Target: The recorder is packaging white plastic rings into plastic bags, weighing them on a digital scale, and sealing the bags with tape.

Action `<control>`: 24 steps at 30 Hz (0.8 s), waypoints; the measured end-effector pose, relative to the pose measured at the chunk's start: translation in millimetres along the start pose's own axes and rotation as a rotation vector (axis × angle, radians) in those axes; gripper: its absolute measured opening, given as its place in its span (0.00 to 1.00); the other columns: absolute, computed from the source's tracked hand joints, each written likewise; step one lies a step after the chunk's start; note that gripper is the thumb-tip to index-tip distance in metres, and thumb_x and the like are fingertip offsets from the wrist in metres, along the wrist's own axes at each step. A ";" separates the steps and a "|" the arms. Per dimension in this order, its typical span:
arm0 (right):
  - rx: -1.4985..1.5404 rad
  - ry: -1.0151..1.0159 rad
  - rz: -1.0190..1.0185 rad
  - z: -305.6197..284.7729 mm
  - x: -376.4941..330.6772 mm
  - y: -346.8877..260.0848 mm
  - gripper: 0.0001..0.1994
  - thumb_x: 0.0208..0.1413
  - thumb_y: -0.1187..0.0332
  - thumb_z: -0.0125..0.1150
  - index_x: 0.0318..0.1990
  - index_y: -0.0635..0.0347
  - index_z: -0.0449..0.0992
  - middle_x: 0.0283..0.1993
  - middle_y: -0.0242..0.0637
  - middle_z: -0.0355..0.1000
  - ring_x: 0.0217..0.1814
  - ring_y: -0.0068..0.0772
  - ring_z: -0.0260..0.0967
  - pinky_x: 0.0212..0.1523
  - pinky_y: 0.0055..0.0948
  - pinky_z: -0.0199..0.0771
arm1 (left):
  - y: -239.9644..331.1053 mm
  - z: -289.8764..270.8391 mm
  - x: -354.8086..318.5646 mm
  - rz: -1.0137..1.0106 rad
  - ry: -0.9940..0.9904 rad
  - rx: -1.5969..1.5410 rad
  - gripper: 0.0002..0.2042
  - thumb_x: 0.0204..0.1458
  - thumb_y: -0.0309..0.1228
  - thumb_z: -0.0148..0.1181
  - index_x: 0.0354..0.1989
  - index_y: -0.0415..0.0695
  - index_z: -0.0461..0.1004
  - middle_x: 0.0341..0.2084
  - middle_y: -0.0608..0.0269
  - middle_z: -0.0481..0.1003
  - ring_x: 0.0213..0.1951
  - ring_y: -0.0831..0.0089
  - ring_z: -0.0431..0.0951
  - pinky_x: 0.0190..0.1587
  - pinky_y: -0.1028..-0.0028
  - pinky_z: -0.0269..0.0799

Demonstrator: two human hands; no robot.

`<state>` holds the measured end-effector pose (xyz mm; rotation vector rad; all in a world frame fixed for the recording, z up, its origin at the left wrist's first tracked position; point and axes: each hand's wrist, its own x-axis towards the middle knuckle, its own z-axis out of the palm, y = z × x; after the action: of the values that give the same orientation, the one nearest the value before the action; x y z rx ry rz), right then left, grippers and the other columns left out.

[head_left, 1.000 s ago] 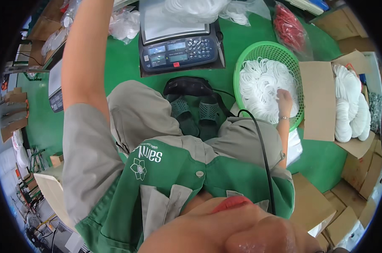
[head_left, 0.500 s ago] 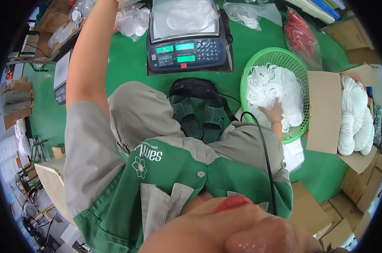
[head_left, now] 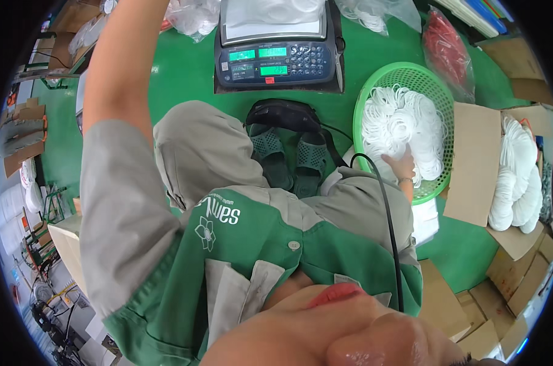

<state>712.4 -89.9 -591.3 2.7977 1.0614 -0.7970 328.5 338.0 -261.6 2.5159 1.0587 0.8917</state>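
Observation:
My right hand (head_left: pixel 400 166) rests low in a green plastic basket (head_left: pixel 365 91), on a heap of white looped cords (head_left: pixel 404 125). Its thumb and a finger are spread apart; the other fingers partly sink out of sight among the loops. Stretched forward, my left arm (head_left: pixel 121 67) leaves the picture at the upper edge, so that hand cannot be seen. Between the arms stands a dark blue counting scale (head_left: pixel 276 72) with lit green displays. On its pan lies a clear plastic bag of white material (head_left: pixel 276 11), cut off by the edge.
Right of the basket, an open cardboard box (head_left: pixel 474 161) holds bundled white cord (head_left: pixel 514 177). A bag of red material (head_left: pixel 447 52) lies beyond the basket. Clear bags (head_left: pixel 194 18) flank the scale. A black cable (head_left: pixel 383 213) hangs past my right knee, and sandals (head_left: pixel 313 155) sit between my feet.
The view has shifted slightly, so the scale sits higher. My left hand, just at the upper edge before, has gone out of the picture. My right hand stays in the basket.

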 end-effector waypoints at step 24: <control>-0.201 -0.106 -0.093 20.7 3.5 -20.0 0.50 0.28 0.52 0.67 0.62 0.41 0.43 0.59 0.44 0.53 0.59 0.47 0.54 0.51 0.53 0.56 | 25.2 12.1 -123.8 -0.583 0.450 -0.428 0.36 0.50 0.47 0.48 0.63 0.47 0.41 0.59 0.51 0.52 0.57 0.55 0.58 0.54 0.59 0.55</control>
<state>692.7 -77.0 -608.3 2.5283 1.1886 -0.7888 282.7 231.6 -313.4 1.5642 1.4353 1.3403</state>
